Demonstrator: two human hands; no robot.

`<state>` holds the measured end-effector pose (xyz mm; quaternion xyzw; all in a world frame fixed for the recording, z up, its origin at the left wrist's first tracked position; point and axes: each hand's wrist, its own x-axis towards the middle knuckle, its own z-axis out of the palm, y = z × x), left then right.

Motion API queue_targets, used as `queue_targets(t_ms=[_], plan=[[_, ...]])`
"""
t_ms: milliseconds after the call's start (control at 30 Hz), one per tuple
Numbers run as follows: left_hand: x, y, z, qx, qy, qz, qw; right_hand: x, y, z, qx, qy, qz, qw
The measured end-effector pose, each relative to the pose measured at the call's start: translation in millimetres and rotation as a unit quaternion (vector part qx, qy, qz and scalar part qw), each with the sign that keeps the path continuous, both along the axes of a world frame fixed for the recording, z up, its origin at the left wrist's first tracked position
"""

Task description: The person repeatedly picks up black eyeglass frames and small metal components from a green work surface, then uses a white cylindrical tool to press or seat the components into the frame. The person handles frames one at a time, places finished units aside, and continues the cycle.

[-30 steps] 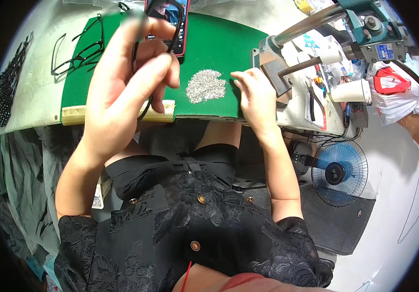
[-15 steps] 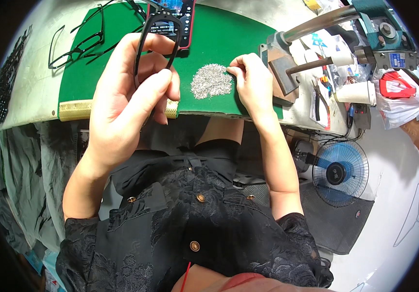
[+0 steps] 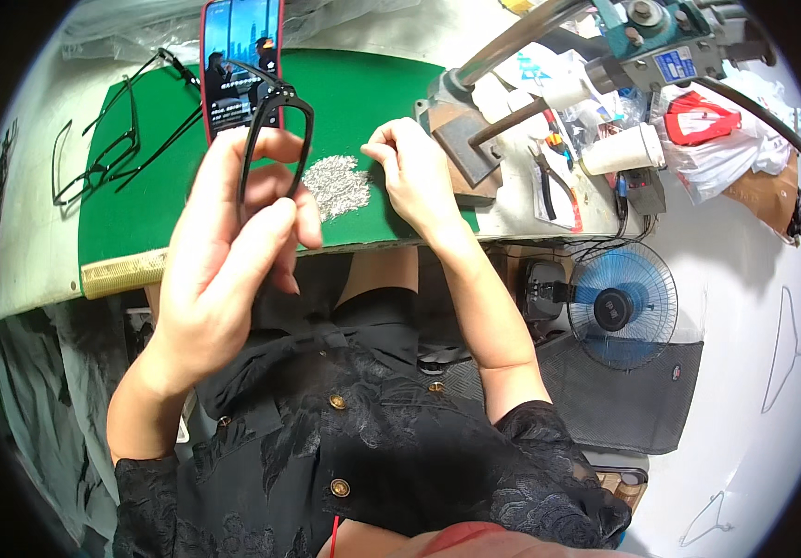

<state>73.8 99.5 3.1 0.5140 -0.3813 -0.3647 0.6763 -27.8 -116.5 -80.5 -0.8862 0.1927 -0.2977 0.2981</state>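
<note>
My left hand is raised in front of the bench, thumb and fingers closed around a black eyeglass frame. The frame is held on edge, one rim standing above the fingers; the hand hides its lower part. My right hand is over the green mat, thumb and forefinger pinched together at the upper right edge of a pile of tiny silvery metal pieces, which look like small screws. Anything in that pinch is too small to make out. More black eyeglass frames lie unfolded to the left.
Behind my left hand lies a lit phone in a red case. A green bench press with a metal base stands right of my right hand. Beyond are pliers, a white cup and plastic bags. A blue fan stands below.
The view has swung, so bench and hands sit further left in it. My left hand still grips the eyeglass frame, and my right fingers stay pinched by the pile.
</note>
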Motion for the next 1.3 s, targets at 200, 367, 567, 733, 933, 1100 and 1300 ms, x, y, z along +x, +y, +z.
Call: queue_targets(t_ms=[200,367,567,733,933,1100,1300], plan=[[-28,-23,31,0.003,0.130,-0.126,0.983,-24,-15,39,0.299,-0.085,0.078,0.947],[-45,-41,36,0.050,0.219,-0.242,0.944,-52,-10,65,0.349,-0.221,0.212,0.886],[-60,-53,28,0.075,0.203,-0.290,0.932,-78,-6,74,0.216,-0.197,0.216,0.932],[-68,-50,17,0.068,0.180,-0.287,0.939,-83,-5,73,0.186,-0.210,0.196,0.940],[-68,-50,11,0.052,0.129,-0.270,0.953,-87,-7,76,0.115,-0.196,0.181,0.957],[-66,-50,14,0.076,0.119,-0.273,0.952,-85,-6,78,0.091,-0.192,0.183,0.960],[-63,-49,10,0.082,0.094,-0.275,0.953,-87,-4,84,0.106,-0.158,0.177,0.966]])
